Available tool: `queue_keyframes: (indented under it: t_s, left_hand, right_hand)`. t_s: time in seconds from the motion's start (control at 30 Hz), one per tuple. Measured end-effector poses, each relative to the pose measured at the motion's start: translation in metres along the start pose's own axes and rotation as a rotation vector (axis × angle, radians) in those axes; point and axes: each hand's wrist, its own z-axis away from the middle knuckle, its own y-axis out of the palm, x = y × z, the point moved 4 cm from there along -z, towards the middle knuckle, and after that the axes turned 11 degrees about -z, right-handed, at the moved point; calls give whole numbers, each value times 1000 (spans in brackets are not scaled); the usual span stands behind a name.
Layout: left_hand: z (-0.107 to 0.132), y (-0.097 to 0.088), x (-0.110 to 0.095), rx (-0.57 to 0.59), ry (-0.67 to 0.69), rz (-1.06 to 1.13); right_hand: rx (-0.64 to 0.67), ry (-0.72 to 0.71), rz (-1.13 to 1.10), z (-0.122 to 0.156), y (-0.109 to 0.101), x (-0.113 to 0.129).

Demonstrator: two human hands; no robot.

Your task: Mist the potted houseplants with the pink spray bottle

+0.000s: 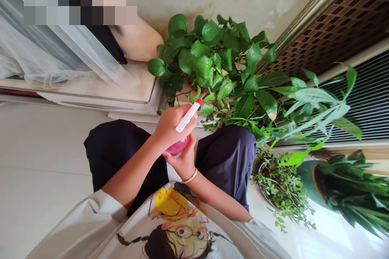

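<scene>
Between my knees is a spray bottle (178, 147) with a translucent pink body and a white head ending in a red nozzle. My left hand (170, 124) is closed around its upper part, just below the white head; the fingertips are partly hidden. Lower down, my right hand (186, 156), with a yellowish band at the wrist, wraps the pink body. The nozzle points up and right, toward a leafy green potted plant (203, 66). Its leaves look glossy, and some lie right beside the nozzle. The plant's pot is mostly hidden by foliage.
A long-leaved plant (316, 97) spreads at the right before a dark slatted panel (358, 101). Below it stand a small-leaved potted plant (282, 180) and a green pot (308, 180). Another person's arm (138, 42) rests on a pale cabinet (133, 89) beside sheer curtains.
</scene>
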Motion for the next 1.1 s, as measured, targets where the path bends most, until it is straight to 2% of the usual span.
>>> queue_keyframes:
  t_s: [0.07,0.17,0.33,0.47,0.67,0.83,1.0,1.1]
  left_hand:
    - [0,1,0,1,11,16]
    - [0,1,-3,27,102,94]
    - [-2,1,-15,63,194,156]
    - [-11,9,-28,74,177,82]
    - [-26,15,-32,-9,-6,-12]
    - [-29,15,-38,11,49,87]
    - [-29,15,-37,-21,5,119]
    - [-27,15,-37,-46,45,202]
  right_hand:
    - [-19,-15,-19,0,0,1]
    - [-54,-19,-18,-2,-2,0]
    - [-99,-3,-4,-3,-6,-2]
    - [-140,-7,-24,-5,-13,1]
    - [-172,-22,-1,-13,-25,10]
    - [-201,-17,-66,-18,-30,10]
    - [-161,-23,-9,-23,-37,13]
    - [-163,-62,37,-25,-43,15]
